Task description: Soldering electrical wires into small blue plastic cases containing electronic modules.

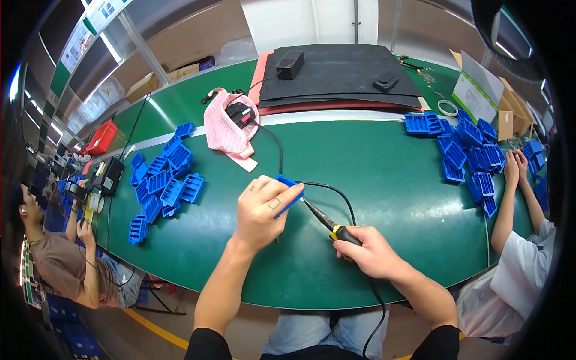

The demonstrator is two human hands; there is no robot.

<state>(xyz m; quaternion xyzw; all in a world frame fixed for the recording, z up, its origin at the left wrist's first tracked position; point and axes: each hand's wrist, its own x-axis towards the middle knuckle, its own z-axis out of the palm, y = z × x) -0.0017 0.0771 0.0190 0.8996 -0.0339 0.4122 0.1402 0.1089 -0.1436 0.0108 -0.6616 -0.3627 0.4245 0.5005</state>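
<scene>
Over the middle of the green table, my left hand (262, 210) is closed around a blue plastic slotted piece (290, 195), mostly covered by the fingers. In my right hand (373, 251) is a pair of needle-nose pliers (324, 221) with black and yellow handles. The plier tips reach the right edge of the blue piece; whether they grip anything there is too small to tell. A pile of similar blue slotted pieces (161, 180) lies to the left, and another pile (471, 150) lies to the right.
Behind my hands are a pink cloth pouch (231, 129) with a black device and cable, and black sheets (336, 78) bearing a black box (290, 65). At right stand an open carton (477, 90) and a tape roll (447, 108). Co-workers sit on both sides.
</scene>
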